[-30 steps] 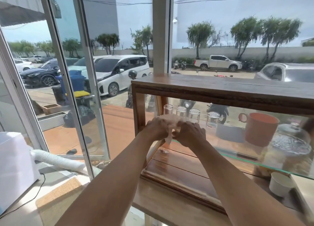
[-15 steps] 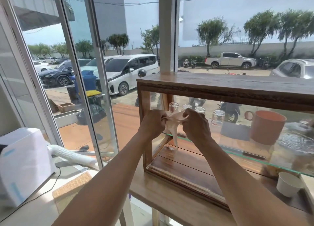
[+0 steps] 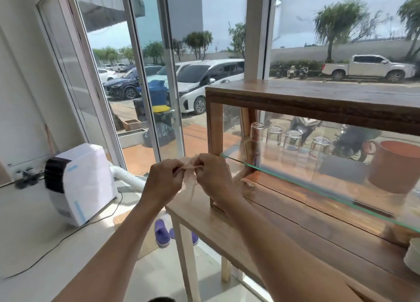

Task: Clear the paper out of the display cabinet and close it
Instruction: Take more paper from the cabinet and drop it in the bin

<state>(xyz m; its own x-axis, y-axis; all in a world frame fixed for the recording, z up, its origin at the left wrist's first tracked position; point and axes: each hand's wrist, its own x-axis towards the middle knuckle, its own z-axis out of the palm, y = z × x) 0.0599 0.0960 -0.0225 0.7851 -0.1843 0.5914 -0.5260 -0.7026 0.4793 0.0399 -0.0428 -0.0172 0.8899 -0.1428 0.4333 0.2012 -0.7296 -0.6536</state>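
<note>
**A:** so where's the paper at? Left hand (image 3: 164, 181) and right hand (image 3: 214, 176) are both pinched onto the crumpled paper (image 3: 189, 172), held in the air just outside the left end of the display cabinet (image 3: 318, 101), over the corner of the wooden surface (image 3: 204, 224).

**B:** yep, it's clear of the cabinet. I'd keep scrunching it into one tight wad so a tail doesn't dangle, then pass it to one hand. That frees the other for closing up.

**A:** anything left inside?

**B:** maybe a small scrap low down by the left post, too blurry to call. Worth a look before shutting. Also go easy near the glass shelf (image 3: 295, 183) edge, the upturned glasses (image 3: 273, 135) sit right there.
</note>
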